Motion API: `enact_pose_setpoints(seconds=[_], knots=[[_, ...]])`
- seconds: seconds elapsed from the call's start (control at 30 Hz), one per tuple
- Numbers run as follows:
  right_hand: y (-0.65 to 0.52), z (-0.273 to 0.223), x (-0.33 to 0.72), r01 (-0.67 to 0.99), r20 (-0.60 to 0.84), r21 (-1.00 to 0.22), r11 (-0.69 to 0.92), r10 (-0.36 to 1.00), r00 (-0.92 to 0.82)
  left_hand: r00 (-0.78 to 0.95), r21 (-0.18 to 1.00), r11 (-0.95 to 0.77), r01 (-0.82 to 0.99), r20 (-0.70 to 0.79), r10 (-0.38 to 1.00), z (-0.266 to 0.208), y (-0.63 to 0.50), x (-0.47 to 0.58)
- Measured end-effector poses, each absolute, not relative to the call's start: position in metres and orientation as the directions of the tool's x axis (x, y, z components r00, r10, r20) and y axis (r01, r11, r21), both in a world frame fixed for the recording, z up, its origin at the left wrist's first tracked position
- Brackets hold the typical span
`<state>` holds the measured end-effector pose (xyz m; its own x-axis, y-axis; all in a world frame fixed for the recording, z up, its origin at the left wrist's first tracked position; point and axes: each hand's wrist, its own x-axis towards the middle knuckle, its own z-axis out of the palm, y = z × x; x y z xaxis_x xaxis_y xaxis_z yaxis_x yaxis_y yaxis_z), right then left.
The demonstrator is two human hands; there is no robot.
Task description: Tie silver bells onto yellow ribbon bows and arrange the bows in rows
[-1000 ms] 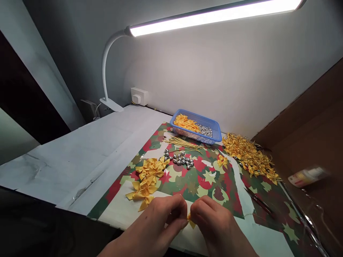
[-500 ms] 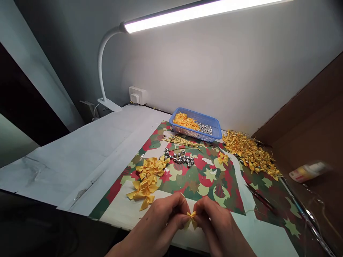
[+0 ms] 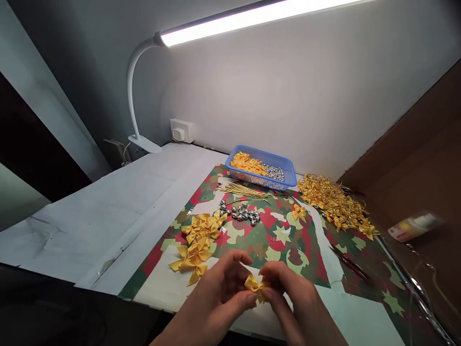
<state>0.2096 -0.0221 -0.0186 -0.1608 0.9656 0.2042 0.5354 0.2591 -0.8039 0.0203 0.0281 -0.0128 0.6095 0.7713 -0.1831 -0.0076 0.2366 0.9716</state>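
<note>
A small yellow ribbon bow [image 3: 253, 283] is pinched between thumb and fingertips of my right hand [image 3: 293, 293], just above the front edge of the table. My left hand [image 3: 219, 290] is close at the bow's left side, thumb and index finger spread apart; whether its thumb or hidden fingers touch the bow is unclear. Several loose yellow bows [image 3: 198, 245] lie in a cluster beyond my left hand. Farther back are several silver jingle bells [image 3: 239, 211] and a bundle of thin gold ties [image 3: 245, 190]. One more yellow bow [image 3: 298, 211] sits alone to the right.
A blue basket [image 3: 234, 174] of yellow bows and silver bells stands by the wall. To its right is a heap of bows with gold ties [image 3: 334, 202]. Dark pointed scissors or tweezers [image 3: 348, 264] and a bottle [image 3: 410, 227] lie at right. A lamp [image 3: 131, 91] arches at left.
My left thumb and index finger have parted and come off the bow's left side. The bow has turned in my right fingers and shows more of its loop. The view has shifted slightly.
</note>
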Motion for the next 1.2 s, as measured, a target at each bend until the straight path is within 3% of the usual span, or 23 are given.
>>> enact_pose_setpoints(seconds=[0.13, 0.27, 0.43, 0.67, 0.77, 1.0, 1.2], knots=[[-0.019, -0.01, 0.203, 0.55, 0.217, -0.788, 0.277, 0.961, -0.173, 0.583, 0.988, 0.153, -0.008, -0.12, 0.804, -0.017, 0.027, 0.025], [-0.014, -0.005, 0.197, 0.523, 0.144, -0.831, 0.19, 0.981, -0.128, 0.572, 0.991, 0.127, 0.047, -0.131, 0.81, -0.015, 0.025, 0.028], [-0.007, -0.009, 0.192, 0.178, -0.079, -0.982, -0.065, 0.994, -0.071, 0.574, 0.931, 0.345, -0.117, -0.22, 0.788, -0.01, 0.028, 0.029], [-0.007, -0.012, 0.2, -0.108, -0.142, -0.983, -0.146, 0.989, -0.044, 0.522, 0.797, 0.549, -0.251, -0.366, 0.771, -0.006, 0.03, 0.026], [-0.012, -0.015, 0.202, -0.085, -0.2, -0.975, -0.206, 0.977, -0.079, 0.514, 0.792, 0.552, -0.259, -0.37, 0.773, -0.005, 0.03, 0.026], [-0.016, -0.014, 0.198, 0.144, -0.139, -0.98, -0.134, 0.99, -0.022, 0.55, 0.869, 0.488, -0.079, -0.37, 0.748, 0.001, 0.029, 0.028], [-0.016, -0.012, 0.196, 0.062, -0.218, -0.975, -0.215, 0.976, -0.03, 0.59, 0.926, 0.377, 0.019, -0.315, 0.744, -0.007, 0.028, 0.031]])
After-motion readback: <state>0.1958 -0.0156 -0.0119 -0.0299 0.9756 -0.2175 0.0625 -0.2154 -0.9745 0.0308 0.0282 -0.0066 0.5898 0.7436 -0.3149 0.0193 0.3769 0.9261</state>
